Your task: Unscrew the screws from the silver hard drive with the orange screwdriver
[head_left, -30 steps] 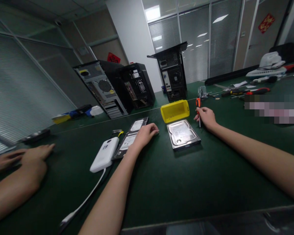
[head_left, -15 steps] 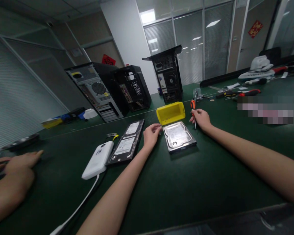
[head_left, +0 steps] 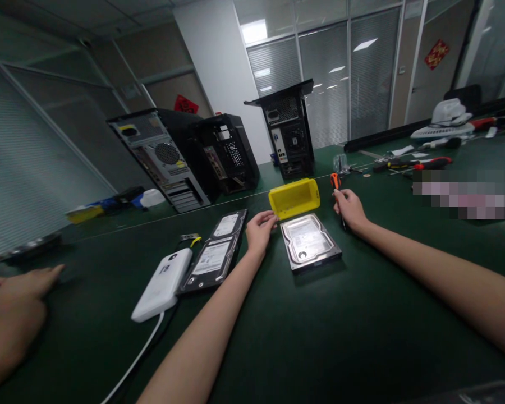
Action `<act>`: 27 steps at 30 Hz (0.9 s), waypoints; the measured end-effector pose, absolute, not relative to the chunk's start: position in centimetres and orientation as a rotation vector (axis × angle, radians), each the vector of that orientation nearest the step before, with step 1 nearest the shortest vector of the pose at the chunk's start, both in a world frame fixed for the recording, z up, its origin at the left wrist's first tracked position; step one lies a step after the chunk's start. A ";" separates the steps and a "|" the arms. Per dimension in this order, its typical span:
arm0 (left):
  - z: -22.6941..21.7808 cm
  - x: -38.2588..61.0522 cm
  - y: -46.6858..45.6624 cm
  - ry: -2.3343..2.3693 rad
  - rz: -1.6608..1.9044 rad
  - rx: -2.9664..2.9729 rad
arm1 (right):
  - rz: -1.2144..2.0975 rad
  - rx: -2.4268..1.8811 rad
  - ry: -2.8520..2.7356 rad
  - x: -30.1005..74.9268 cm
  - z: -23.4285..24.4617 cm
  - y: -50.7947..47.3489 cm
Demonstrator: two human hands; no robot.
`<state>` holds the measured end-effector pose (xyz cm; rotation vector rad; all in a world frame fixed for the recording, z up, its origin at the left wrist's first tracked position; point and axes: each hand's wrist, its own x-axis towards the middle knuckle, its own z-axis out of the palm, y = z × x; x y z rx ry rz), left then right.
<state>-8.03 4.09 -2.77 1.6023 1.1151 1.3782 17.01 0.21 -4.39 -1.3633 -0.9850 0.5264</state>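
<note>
A silver hard drive (head_left: 309,238) lies label side up on the green table. Just left of it is my left hand (head_left: 260,225), thumb and fingers drawn together near the front left corner of a yellow plastic box (head_left: 294,201). Whatever those fingertips may hold is hidden. My right hand (head_left: 350,209), to the right of the drive, is closed around a screwdriver with an orange handle (head_left: 335,180); its shaft points down at the table. Left of my left hand, two more hard drives (head_left: 212,257) lie end to end beside a white power bank (head_left: 165,285) with a white cable.
Computer cases (head_left: 168,154) stand along the back, and another case (head_left: 292,132) is behind the yellow box. Pliers (head_left: 433,163) and other tools are spread at the back right. Another person's hand (head_left: 25,289) is at the left edge.
The screwdriver has shifted slightly right with my right hand, away from the drive. My left hand stays close to the box corner. The whole view has tilted a little.
</note>
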 end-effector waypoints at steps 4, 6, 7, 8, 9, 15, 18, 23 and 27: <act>-2.7 -8.0 4.0 1.107 1.359 1.593 | 0.541 -1.360 -0.990 17.0 -4.2 0.0; -2.6 -7.9 4.0 1.098 1.357 1.574 | 0.545 -1.364 -1.000 17.0 -4.1 -0.1; -2.6 -7.9 3.9 1.090 1.354 1.564 | 0.543 -1.370 -1.003 17.0 -4.1 -0.1; -2.6 -7.9 3.9 1.082 1.350 1.555 | 0.540 -1.377 -1.006 17.0 -4.1 -0.1; -2.6 -7.9 3.9 1.074 1.345 1.550 | 0.534 -1.384 -1.007 17.0 -4.1 -0.1; -2.8 -7.8 3.9 1.051 1.328 1.548 | 0.508 -1.397 -1.019 17.2 -4.3 -0.1; -2.8 -7.7 3.8 1.070 1.307 1.570 | 0.505 -1.405 -1.024 17.2 -4.3 0.0; -2.6 -7.7 3.8 1.081 1.294 1.637 | 0.499 -1.407 -1.033 17.1 -4.3 0.0; -2.6 -8.0 3.7 1.107 1.278 1.744 | 0.506 -1.415 -1.034 17.1 -4.3 0.1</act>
